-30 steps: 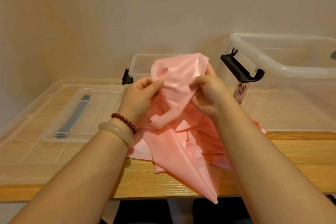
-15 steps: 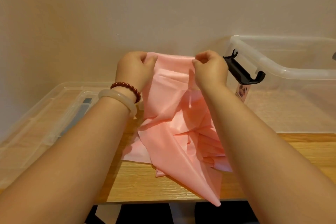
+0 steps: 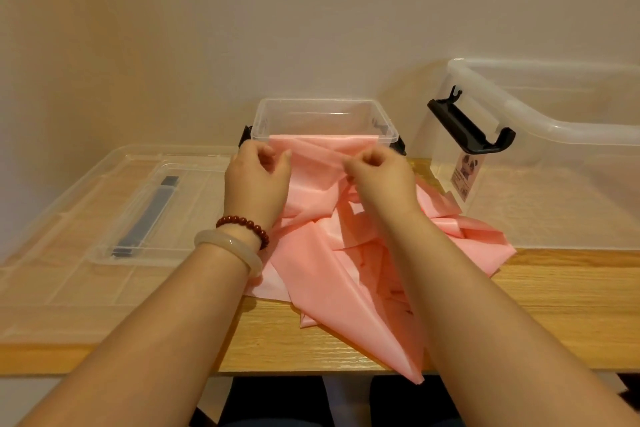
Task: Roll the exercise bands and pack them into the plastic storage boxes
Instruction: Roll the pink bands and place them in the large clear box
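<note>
One thin, glossy pink band (image 3: 332, 274) lies crumpled in folds on the wood-grain table (image 3: 554, 288), with a pointed corner hanging over the near edge. The left wrist carries two bracelets: a smooth pale bangle (image 3: 225, 246) and a string of dark red beads (image 3: 246, 224). The left hand (image 3: 256, 184) and right hand (image 3: 381, 177) each pinch the band's raised top edge with curled fingers. At the left, two clear plastic lids are stacked, the small lid (image 3: 194, 204) on the large lid (image 3: 52, 253). Behind the hands stands the small clear box (image 3: 322, 107). The large clear box (image 3: 554, 128) with a black latch stands at the right, and its label (image 3: 465, 177) is too small to read.
</note>
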